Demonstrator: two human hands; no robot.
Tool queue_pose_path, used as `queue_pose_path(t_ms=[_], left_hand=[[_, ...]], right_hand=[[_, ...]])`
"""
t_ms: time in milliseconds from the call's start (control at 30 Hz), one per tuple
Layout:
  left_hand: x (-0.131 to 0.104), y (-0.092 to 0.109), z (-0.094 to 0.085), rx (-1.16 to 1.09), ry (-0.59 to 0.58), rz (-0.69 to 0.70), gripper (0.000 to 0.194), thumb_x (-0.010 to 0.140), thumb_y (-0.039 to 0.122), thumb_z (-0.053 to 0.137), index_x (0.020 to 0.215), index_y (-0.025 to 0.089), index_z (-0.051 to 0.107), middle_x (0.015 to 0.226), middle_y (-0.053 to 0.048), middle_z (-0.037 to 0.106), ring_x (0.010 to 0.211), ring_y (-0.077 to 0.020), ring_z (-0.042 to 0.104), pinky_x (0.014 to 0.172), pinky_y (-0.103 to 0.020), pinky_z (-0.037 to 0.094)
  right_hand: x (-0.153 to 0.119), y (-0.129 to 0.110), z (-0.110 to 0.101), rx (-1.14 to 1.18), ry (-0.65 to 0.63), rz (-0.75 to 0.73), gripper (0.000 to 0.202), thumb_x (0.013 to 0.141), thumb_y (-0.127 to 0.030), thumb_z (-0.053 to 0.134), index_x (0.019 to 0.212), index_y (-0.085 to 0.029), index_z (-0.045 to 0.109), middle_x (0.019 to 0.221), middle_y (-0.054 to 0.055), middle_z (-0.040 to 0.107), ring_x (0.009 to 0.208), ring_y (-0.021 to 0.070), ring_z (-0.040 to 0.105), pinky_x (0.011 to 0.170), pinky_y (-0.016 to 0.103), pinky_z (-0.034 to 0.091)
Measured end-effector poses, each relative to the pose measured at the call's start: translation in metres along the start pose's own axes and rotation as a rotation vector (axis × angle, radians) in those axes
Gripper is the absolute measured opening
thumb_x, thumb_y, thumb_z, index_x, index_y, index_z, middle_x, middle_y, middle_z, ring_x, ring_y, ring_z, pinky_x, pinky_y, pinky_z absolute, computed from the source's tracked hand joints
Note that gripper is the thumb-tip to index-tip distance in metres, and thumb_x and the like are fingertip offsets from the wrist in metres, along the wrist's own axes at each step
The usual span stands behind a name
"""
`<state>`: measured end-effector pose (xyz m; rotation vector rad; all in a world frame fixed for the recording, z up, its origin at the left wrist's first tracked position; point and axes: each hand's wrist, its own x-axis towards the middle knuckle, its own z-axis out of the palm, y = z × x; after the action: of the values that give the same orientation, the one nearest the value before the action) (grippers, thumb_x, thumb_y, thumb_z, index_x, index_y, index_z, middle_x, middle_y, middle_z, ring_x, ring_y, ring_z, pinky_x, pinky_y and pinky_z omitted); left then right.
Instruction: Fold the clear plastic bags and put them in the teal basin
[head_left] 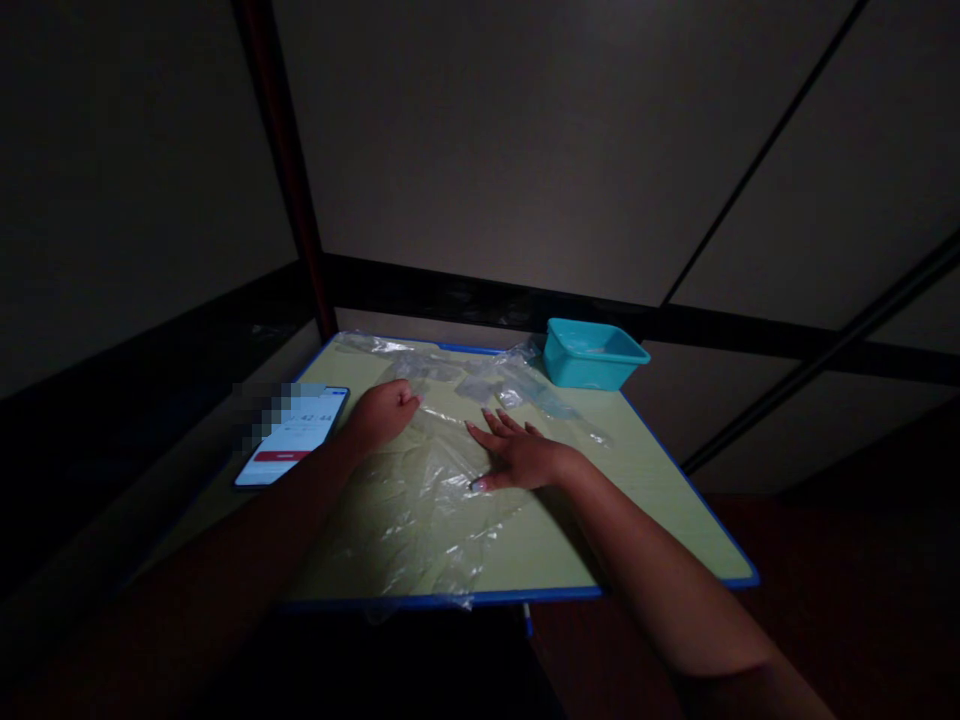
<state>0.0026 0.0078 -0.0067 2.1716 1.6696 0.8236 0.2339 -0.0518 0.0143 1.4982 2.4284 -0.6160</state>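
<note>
A large clear plastic sheet or bag [427, 500], thin and wrinkled, lies across the tabletop, and its near end hangs a little over the front edge. My left hand [385, 413] is closed with thumb and finger pinched at the far left corner of this plastic. My right hand [523, 457] lies flat on its right side, fingers spread and pointing to the far left. Just beyond both hands are more pieces of clear plastic [480, 386], crumpled and overlapping. Dim light makes their outlines hard to separate.
A pale yellow-green table [660, 520] with a blue rim stands against wall panels. At its far right corner sits a turquoise plastic basket [596, 372], its contents unclear. A phone [289, 440] with a lit screen lies at the left, beside my left forearm.
</note>
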Motion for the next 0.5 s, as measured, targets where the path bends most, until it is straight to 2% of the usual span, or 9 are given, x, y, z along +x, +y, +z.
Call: queue_pose_path(t_ms=[167, 300, 367, 400, 433, 500], left_hand=[[-0.001, 0.001, -0.004, 0.153, -0.012, -0.035, 0.026, 0.081, 0.036, 0.042, 0.06, 0.021, 0.042, 0.06, 0.0, 0.05, 0.062, -0.0169, 0.049, 0.056, -0.025, 0.031], [-0.002, 0.003, -0.004, 0.246, 0.136, 0.04, 0.014, 0.08, 0.033, 0.048, 0.076, 0.02, 0.052, 0.083, -0.005, 0.059, 0.085, -0.0218, 0.054, 0.073, -0.029, 0.039], [-0.004, 0.007, -0.003, 0.22, 0.172, 0.136, 0.018, 0.081, 0.035, 0.049, 0.085, 0.018, 0.054, 0.092, -0.008, 0.059, 0.093, -0.0232, 0.054, 0.082, -0.032, 0.04], [-0.007, 0.011, -0.003, 0.192, 0.154, 0.205, 0.021, 0.081, 0.036, 0.049, 0.089, 0.017, 0.055, 0.096, -0.009, 0.06, 0.096, -0.0232, 0.054, 0.085, -0.033, 0.04], [-0.01, 0.015, -0.002, 0.163, 0.119, 0.28, 0.025, 0.082, 0.038, 0.049, 0.094, 0.017, 0.056, 0.1, -0.009, 0.06, 0.099, -0.0232, 0.054, 0.089, -0.034, 0.039], [-0.02, 0.025, 0.001, 0.132, -0.033, 0.467, 0.035, 0.082, 0.041, 0.05, 0.106, 0.016, 0.055, 0.113, -0.01, 0.059, 0.11, -0.0235, 0.05, 0.1, -0.036, 0.031]], right_hand=[[0.0, 0.0, 0.0, -0.016, -0.015, 0.013, 0.1, 0.07, -0.073, 0.047, 0.146, -0.029, -0.002, 0.151, 0.009, -0.015, 0.136, 0.0311, -0.016, 0.105, 0.059, 0.005], [0.0, 0.001, 0.0, -0.036, -0.011, 0.042, 0.106, 0.069, -0.075, 0.046, 0.146, -0.024, -0.005, 0.15, 0.012, -0.017, 0.136, 0.0306, -0.019, 0.105, 0.059, 0.003], [0.0, 0.001, 0.0, -0.034, 0.011, 0.042, 0.103, 0.071, -0.075, 0.042, 0.146, -0.023, -0.006, 0.15, 0.011, -0.016, 0.137, 0.0297, -0.017, 0.105, 0.059, 0.002], [0.0, 0.0, 0.0, -0.029, 0.03, 0.036, 0.099, 0.074, -0.075, 0.038, 0.146, -0.022, -0.006, 0.15, 0.01, -0.016, 0.137, 0.0288, -0.016, 0.105, 0.059, 0.002], [0.0, -0.001, 0.0, -0.023, 0.051, 0.027, 0.095, 0.076, -0.074, 0.034, 0.146, -0.022, -0.006, 0.15, 0.01, -0.015, 0.138, 0.0278, -0.014, 0.105, 0.059, 0.003], [0.0, -0.002, 0.0, -0.02, 0.082, 0.011, 0.09, 0.08, -0.071, 0.027, 0.146, -0.02, -0.005, 0.151, 0.009, -0.012, 0.139, 0.0259, -0.01, 0.106, 0.058, 0.004]])
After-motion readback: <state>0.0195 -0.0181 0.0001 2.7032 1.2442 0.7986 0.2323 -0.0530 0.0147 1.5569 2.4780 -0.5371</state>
